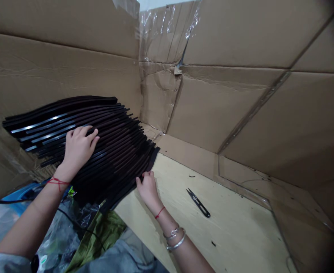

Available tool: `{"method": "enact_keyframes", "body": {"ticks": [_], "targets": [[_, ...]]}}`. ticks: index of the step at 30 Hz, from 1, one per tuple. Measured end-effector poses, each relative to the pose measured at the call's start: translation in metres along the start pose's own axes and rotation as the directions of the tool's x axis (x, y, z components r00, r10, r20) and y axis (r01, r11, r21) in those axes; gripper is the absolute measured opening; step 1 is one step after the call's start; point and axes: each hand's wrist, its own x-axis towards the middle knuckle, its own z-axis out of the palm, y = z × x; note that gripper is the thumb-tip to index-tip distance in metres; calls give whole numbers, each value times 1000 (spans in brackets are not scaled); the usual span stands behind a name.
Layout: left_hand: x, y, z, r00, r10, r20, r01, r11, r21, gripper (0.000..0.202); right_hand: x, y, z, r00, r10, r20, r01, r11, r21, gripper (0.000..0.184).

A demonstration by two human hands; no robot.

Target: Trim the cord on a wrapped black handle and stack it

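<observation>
A large pile of long black strips (110,140) lies fanned out in overlapping rows, with some glossy faces at its left end. My left hand (80,142) rests on top of the pile, its fingers curved and the thumb apart, gripping nothing that I can see. At the lower right edge of the pile, my right hand (148,185) pinches the edge of the outermost black strip; its fingertips partly hide the contact. To the right of that hand, a pair of black thread snips (198,203) lies on the pale board.
Cardboard walls (226,102) stand behind and on both sides, with clear tape (169,22) at the back corner. Small black scraps dot the pale board (235,235). Below left are clear plastic bags (61,231), green cloth (104,229) and a black cable (10,202).
</observation>
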Motion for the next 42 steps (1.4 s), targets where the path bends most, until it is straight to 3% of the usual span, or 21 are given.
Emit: {"method": "enact_keyframes", "body": {"ticks": [2, 5, 6, 8, 11, 14, 18, 22, 26, 29, 33, 37, 42], "targets": [[-4, 10, -3, 1000, -7, -4, 7, 1000, -23, 35, 0, 0, 0, 1000, 3, 1, -3, 1000, 8, 12], [-27, 45, -6, 998, 56, 6, -55, 992, -114, 35, 0, 0, -1, 1000, 3, 1, -3, 1000, 20, 15], [-37, 60, -5, 987, 141, 72, -127, 976, -175, 32, 0, 0, -2, 1000, 1, 0, -1, 1000, 22, 16], [-59, 89, 2, 924, 299, 238, -227, 930, -287, 27, 0, 0, -1, 1000, -6, -6, 7, 1000, 28, 17], [-81, 116, 19, 923, 247, 296, -186, 958, -220, 24, 0, 2, 0, 1000, -15, -15, 16, 999, 38, 16], [-83, 122, 31, 928, 248, 277, -196, 959, -204, 19, 0, 4, 3, 999, -1, -33, 3, 998, 58, 15], [-72, 111, 32, 941, 253, 223, -207, 956, -209, 28, 0, 5, 3, 998, 25, -60, -20, 996, 84, 24], [-64, 94, 21, 967, 199, 161, -166, 965, -201, 28, 0, 5, 2, 999, 21, -49, -16, 995, 97, 27], [-49, 68, 0, 981, 192, -17, -192, 967, -169, 23, 1, 6, 2, 999, 26, -34, -22, 994, 109, 30], [-28, 41, -15, 972, 195, -131, -203, 978, -51, 21, 2, 6, 3, 999, 34, -26, -31, 993, 112, 29], [1, 4, -22, 970, 216, -116, -197, 968, 153, 27, 3, 6, 3, 999, 34, -22, -32, 993, 110, 29], [16, -17, -16, 941, 334, 56, -338, 930, 142, 34, 4, 7, 4, 999, 41, -24, -39, 993, 110, 28], [20, -25, -8, 940, 334, 67, -339, 936, 95, 30, 5, 9, 5, 999, 43, -19, -40, 992, 119, 29]]}}
